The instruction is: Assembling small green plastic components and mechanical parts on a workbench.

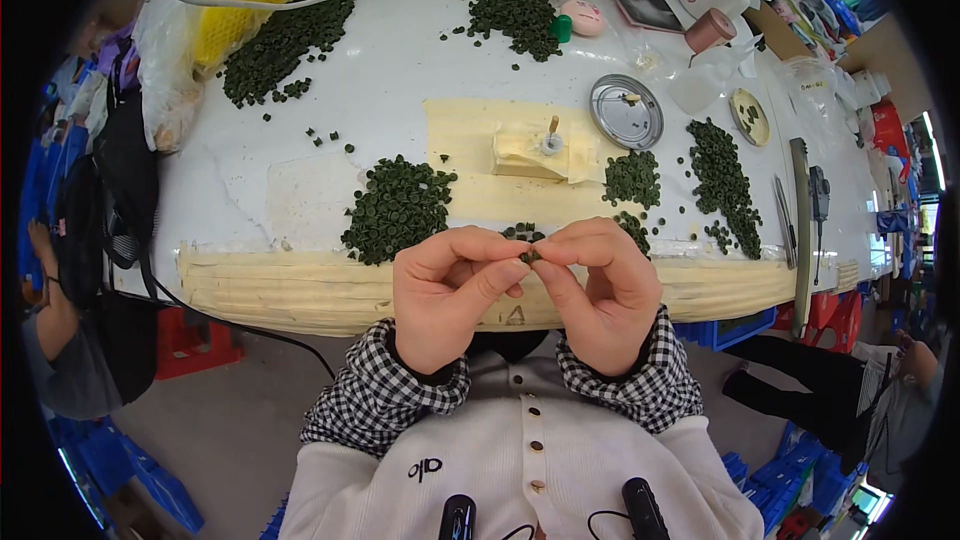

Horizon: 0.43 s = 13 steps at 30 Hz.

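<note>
Over the taped front edge of the table, my left hand and my right hand meet fingertip to fingertip. Thumb and forefinger of each are pinched on a tiny dark green piece, mostly covered by the fingers. A few more such pieces lie on the table just behind the fingertips. To the left of my hands is a heap of small dark green round pieces. Beyond them stands a tape-wrapped block with a short upright peg on top. Smaller groups of green pieces lie behind my right hand.
More green heaps lie at the far left, back and right. A round metal dish, tweezers, a pink thread spool and a bag with yellow netting surround the work. Other people sit at both sides.
</note>
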Available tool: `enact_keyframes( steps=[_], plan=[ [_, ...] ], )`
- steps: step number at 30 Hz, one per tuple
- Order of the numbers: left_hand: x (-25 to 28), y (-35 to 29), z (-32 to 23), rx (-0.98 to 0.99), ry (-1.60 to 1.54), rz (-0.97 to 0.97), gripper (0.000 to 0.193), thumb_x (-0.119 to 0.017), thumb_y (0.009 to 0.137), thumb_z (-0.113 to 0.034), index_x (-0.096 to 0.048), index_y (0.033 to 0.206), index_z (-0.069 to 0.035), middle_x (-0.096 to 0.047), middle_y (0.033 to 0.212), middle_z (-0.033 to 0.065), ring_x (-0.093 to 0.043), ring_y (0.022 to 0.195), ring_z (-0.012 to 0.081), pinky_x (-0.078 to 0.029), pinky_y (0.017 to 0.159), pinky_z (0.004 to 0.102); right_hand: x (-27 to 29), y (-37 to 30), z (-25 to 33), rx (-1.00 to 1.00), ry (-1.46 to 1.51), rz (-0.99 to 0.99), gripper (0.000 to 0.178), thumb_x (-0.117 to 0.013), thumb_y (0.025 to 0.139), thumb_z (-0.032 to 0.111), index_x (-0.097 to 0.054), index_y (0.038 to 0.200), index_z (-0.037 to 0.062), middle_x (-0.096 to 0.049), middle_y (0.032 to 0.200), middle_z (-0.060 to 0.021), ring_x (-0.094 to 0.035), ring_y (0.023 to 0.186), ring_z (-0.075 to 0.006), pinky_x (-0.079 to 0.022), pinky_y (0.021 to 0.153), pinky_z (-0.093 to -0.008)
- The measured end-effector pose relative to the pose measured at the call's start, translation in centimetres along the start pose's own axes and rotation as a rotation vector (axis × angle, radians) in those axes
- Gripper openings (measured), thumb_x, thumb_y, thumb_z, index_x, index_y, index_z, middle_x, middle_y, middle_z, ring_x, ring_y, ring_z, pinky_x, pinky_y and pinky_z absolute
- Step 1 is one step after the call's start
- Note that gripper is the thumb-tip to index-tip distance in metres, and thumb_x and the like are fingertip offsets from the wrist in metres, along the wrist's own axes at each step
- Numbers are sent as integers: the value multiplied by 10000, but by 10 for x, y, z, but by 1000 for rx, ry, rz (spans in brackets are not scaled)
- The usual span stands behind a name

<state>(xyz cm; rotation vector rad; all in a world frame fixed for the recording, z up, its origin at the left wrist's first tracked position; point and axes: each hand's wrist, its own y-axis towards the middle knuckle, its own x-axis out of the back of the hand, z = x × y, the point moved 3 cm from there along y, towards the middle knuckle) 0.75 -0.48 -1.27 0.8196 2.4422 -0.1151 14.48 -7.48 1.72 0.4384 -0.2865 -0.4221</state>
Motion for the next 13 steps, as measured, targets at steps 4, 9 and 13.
enact_keyframes(
  steps=[4,9,13],
  plan=[
    [2,0,1,-15,-22,18,138,-646,868,42,-651,1006,41,-680,958,103,-633,809,105,-537,707,227,-2,0,1,3,18,7,182,-694,777,-73,-665,942,-5,-668,930,-133,-658,819,-220,-522,722,-286],
    [0,0,-1,-21,-62,-19,119,-639,875,37,-640,994,41,-677,956,115,-636,796,119,-542,708,239,-2,0,8,113,-78,82,272,-693,774,-85,-674,1033,-4,-673,990,-131,-668,860,-223,-534,734,-285],
    [4,1,-1,-30,-40,7,123,-638,883,20,-635,1004,41,-677,967,130,-646,811,139,-548,723,249,-1,1,9,188,-175,124,306,-703,778,-70,-675,1073,6,-674,1033,-122,-670,864,-229,-540,739,-287]
  ],
)
